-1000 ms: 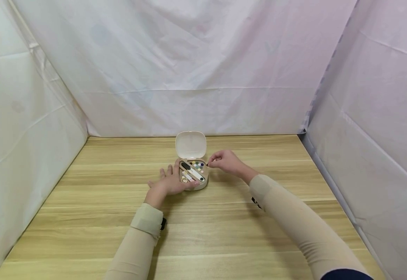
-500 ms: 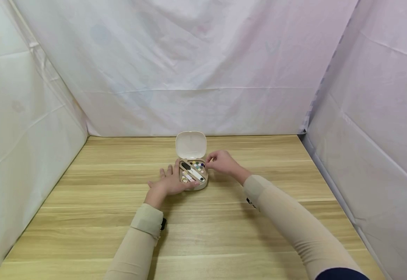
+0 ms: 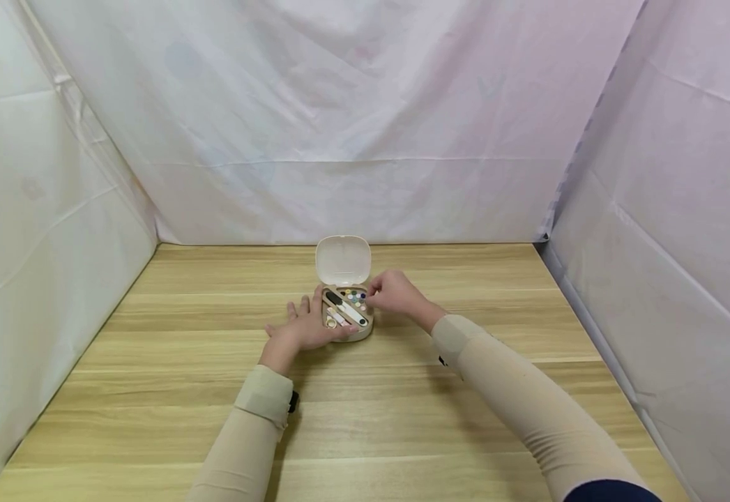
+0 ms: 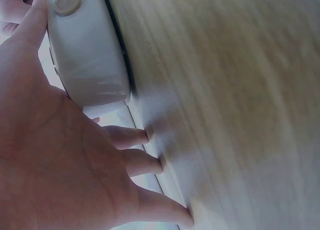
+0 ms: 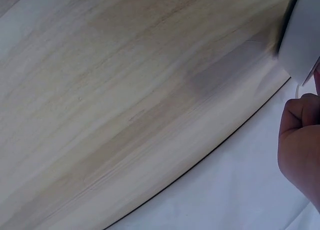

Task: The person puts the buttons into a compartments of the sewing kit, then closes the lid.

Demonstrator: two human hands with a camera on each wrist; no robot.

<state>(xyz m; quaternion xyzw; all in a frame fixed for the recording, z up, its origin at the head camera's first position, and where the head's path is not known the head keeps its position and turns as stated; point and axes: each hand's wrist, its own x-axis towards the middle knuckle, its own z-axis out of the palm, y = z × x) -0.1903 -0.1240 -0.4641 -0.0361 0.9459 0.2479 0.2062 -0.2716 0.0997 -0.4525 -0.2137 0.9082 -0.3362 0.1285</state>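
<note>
A small beige sewing box [image 3: 365, 332] stands on the table with its lid [image 3: 342, 260] raised at the back. Inside lie colored round spools [image 3: 356, 296], a black-and-white tool [image 3: 351, 311] set diagonally and small white pieces [image 3: 337, 316]. My left hand [image 3: 305, 329] rests against the box's left side, thumb along the front rim; in the left wrist view its straight fingers [image 4: 142, 162] spread down to the table. At the box's right rim my right hand [image 3: 396, 293] pinches over the spool compartment. Its fingertips hide most of the small dark spool-like piece they hold.
The wood-grain table [image 3: 365, 418] extends around the box. White cloth hangs behind it [image 3: 352, 139] and at both sides. A round beige knob [image 4: 67, 4] sits on the box's front, seen in the left wrist view.
My right hand has moved left, from just outside the box to its right rim, bringing the small dark piece to the compartment. My left hand and the box have stayed put.
</note>
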